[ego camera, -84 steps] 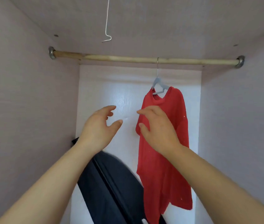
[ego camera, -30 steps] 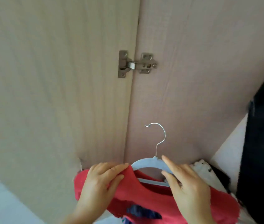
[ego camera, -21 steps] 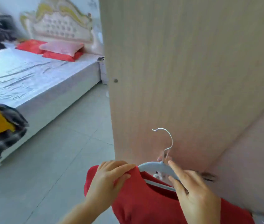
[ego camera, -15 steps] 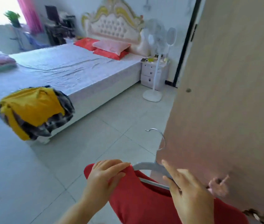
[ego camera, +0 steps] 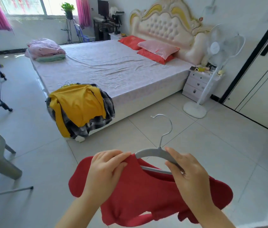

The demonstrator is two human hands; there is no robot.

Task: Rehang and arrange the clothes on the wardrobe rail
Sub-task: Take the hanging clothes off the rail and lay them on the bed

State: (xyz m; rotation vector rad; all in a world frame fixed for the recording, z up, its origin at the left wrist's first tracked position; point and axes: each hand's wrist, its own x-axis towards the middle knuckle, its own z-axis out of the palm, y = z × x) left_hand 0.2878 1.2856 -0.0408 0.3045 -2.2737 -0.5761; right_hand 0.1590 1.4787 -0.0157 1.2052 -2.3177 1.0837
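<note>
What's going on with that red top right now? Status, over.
Left hand grips red top at shoulder; right hand grips grey hanger. Top draped on hanger, rail not in view. Clothes pile on bed corner ahead.

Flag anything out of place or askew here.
A heap of clothes, yellow top over a plaid one, slumps off the bed corner toward the floor. A thin rod lies loose on the tiles. The red top on the hanger, gripped by the left hand and right hand, is bunched, not hanging straight.
</note>
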